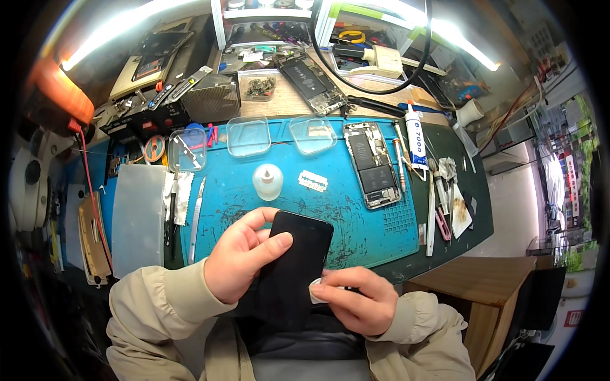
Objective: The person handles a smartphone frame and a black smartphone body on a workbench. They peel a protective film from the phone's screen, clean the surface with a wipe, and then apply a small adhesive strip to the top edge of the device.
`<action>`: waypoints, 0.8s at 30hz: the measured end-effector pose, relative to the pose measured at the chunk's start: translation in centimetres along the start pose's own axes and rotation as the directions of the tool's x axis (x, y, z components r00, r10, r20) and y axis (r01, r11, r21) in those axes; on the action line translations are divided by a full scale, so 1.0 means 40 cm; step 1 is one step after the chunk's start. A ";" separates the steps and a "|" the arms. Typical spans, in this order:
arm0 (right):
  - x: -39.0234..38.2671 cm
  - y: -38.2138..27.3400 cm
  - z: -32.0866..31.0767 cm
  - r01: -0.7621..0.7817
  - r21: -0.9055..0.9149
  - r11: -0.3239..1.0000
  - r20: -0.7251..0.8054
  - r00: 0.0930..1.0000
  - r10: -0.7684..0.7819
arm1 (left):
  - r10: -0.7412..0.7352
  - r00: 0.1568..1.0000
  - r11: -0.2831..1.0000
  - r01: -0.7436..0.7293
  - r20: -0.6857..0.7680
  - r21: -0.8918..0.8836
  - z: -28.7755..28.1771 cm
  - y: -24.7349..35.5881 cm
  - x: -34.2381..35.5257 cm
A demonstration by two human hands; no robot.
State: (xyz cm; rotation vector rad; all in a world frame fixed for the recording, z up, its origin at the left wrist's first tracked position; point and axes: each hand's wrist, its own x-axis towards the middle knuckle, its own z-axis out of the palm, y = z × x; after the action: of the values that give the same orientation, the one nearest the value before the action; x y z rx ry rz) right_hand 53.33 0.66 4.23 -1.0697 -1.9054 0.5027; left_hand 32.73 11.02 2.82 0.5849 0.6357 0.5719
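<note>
My left hand [232, 260] is closed around the left edge of a black phone screen [297, 257], thumb on its dark face and fingers behind it. The screen is tilted in front of my body, above the near edge of the mat. My right hand [362, 301] pinches a small white wad [315, 291] against the screen's lower right edge; whether it is cloth or paper I cannot tell. Beyond the screen, a translucent bottle with a pointed tip [267, 182] stands on the blue mat [235, 190], beside a razor blade [313, 181].
An opened phone [372, 166] lies on the mat's right, near a glue tube [416, 136] and several tools. Clear plastic boxes [248, 136] line the mat's far side. Another opened phone [311, 82] is farther back. Tweezers [197, 219] and a translucent sheet [138, 219] lie left.
</note>
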 end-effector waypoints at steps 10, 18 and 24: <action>0.025 0.015 -0.012 -0.069 -0.050 0.996 -0.011 0.998 0.068 | 0.026 0.999 1.000 -0.026 -0.046 -0.015 0.007 0.012 0.002; 0.037 -0.009 -0.097 -0.021 0.033 0.999 0.072 0.997 0.019 | -0.006 1.000 0.999 0.006 -0.002 0.038 -0.005 0.010 -0.003; 0.091 0.079 -0.035 -0.111 -0.017 0.994 -0.144 0.984 0.108 | -0.068 0.997 0.997 0.066 0.041 0.046 0.014 0.023 -0.002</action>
State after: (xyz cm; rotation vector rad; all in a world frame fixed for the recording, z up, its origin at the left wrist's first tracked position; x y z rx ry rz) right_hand 55.11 5.35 4.64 -1.1998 -1.7389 0.4519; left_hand 32.79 11.40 3.83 0.6141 0.6272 0.4820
